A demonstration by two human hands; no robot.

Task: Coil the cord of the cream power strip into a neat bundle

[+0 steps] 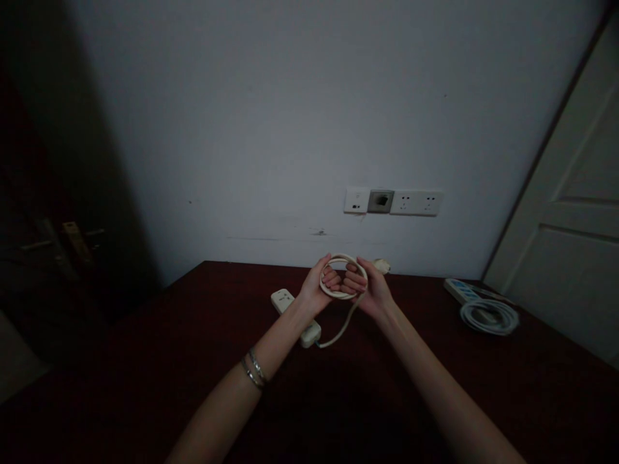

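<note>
A white power cord (pixel 343 296) is wound into a round coil, held up above the table between both hands. My left hand (pixel 316 287) grips the coil's left side, with its fingers curled through the ring. On the opposite side my right hand (pixel 373 290) is closed round the coil. The cord's plug (pixel 382 265) sticks out behind my right hand. From the coil a length of cord runs down to a white power strip (pixel 310 334), which lies slantwise on the table, partly hidden by my left wrist.
The dark red table (pixel 232 322) stands against a pale wall. At the right lie another power strip (pixel 459 291) and a coiled light cable (pixel 489 317). Wall sockets (pixel 416 203) sit above the table's back edge. A white panelled door (pixel 570 258) is at the right.
</note>
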